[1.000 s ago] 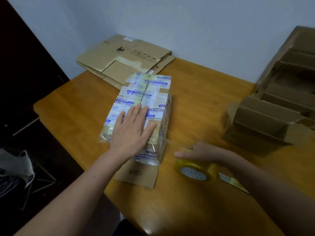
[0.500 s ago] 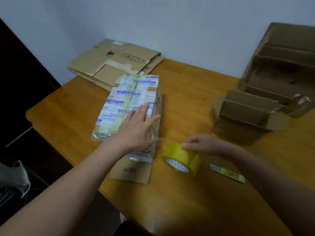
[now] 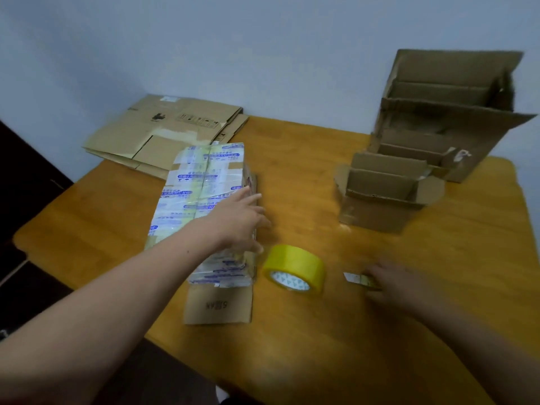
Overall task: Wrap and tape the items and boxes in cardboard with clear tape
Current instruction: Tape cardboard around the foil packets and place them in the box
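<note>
A taped bundle with blue-printed wrapping lies on the wooden table, a bare cardboard flap sticking out at its near end. My left hand rests flat on the bundle's right edge, fingers straight. A yellowish roll of clear tape stands free on the table just right of the bundle. My right hand is blurred over a small yellow-and-white cutter, touching it; whether it grips it is unclear.
Flattened cardboard boxes lie at the table's back left corner. Open cardboard boxes are stacked at the back right, with a taller one behind. The table's left edge drops to a dark floor.
My right hand let go of the tape roll and moved right to the cutter. My left hand slid toward the bundle's right edge. The camera tilted back.
</note>
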